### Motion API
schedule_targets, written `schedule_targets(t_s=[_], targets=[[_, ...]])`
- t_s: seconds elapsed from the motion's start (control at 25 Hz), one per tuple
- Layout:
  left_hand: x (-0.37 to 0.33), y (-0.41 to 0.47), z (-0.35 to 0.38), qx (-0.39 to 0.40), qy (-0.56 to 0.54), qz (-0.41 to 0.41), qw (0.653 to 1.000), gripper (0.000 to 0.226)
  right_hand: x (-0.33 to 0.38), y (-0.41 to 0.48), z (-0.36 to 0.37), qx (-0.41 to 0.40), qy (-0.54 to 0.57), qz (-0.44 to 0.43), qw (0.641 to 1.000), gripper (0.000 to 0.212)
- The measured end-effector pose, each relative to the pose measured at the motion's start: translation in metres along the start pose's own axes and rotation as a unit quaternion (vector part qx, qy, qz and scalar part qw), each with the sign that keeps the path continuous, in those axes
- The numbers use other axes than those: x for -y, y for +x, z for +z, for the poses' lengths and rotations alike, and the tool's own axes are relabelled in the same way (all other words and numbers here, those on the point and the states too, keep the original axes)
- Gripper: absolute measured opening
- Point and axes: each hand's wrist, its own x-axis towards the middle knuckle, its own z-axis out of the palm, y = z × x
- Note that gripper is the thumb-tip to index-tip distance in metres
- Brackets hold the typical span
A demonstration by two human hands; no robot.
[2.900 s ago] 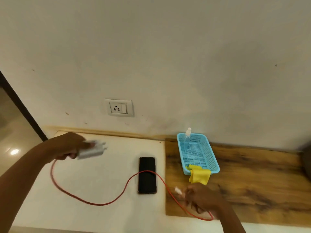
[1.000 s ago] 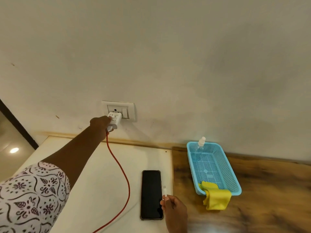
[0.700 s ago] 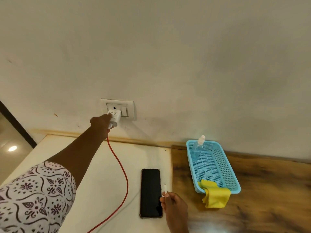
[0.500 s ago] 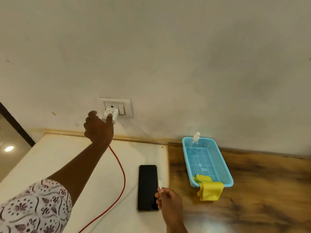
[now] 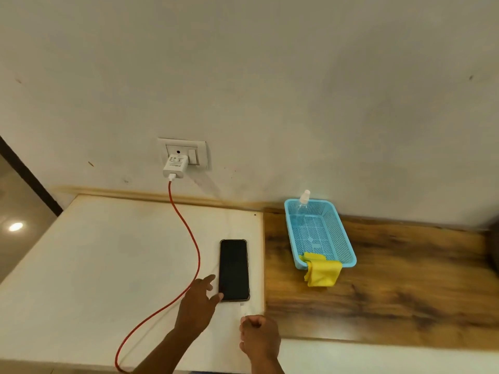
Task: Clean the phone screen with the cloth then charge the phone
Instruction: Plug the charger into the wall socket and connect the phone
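A black phone [image 5: 233,269] lies face up on the white counter [image 5: 108,260], its screen dark. The white charger [image 5: 175,166] sits plugged into the wall socket [image 5: 198,149], and its red cable [image 5: 189,238] runs down across the counter. My left hand [image 5: 198,300] reaches to the phone's lower left corner, thumb touching its edge, fingers spread. My right hand [image 5: 259,337] is curled just below the phone, pinching the cable's white plug end [image 5: 242,306], which points at the phone's bottom edge. A yellow cloth [image 5: 322,269] hangs over the rim of the blue basket [image 5: 347,247].
A clear spray bottle [image 5: 302,209] stands in the basket's far end. The basket sits on a wooden countertop section [image 5: 405,279] to the right of the white one. A dark door frame [image 5: 24,171] runs along the left.
My left hand has let go of the plugged-in charger and come down to the phone's lower left corner. My right hand has moved with the plug end to just below the phone.
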Motion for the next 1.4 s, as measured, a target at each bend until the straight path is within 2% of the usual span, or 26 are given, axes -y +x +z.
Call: schedule_targets(t_s=[0.12, 0.4, 0.6, 0.92, 1.24, 1.4], targets=[[0.002, -0.002, 0.009, 0.009, 0.011, -0.024, 1.000, 0.055, -0.006, -0.007, 0.004, -0.031, -0.060, -0.021, 0.997, 0.017], [-0.006, 0.008, 0.011, -0.004, 0.010, -0.055, 0.998, 0.053, -0.007, -0.006, 0.025, -0.070, -0.078, -0.044, 0.993, 0.027], [-0.008, 0.010, 0.009, 0.026, 0.051, -0.054, 0.997, 0.052, -0.007, -0.006, 0.036, -0.071, -0.081, -0.037, 0.993, 0.029], [-0.004, 0.014, 0.009, 0.031, 0.063, -0.057, 0.996, 0.052, -0.005, -0.008, 0.042, -0.073, -0.105, -0.020, 0.992, 0.031], [-0.004, 0.016, 0.007, 0.039, 0.096, -0.048, 0.993, 0.051, -0.012, -0.004, 0.045, -0.024, -0.168, -0.073, 0.983, 0.034], [-0.003, 0.017, 0.007, 0.044, 0.103, -0.049, 0.993, 0.052, -0.016, 0.002, 0.040, -0.064, -0.198, -0.121, 0.971, 0.035]])
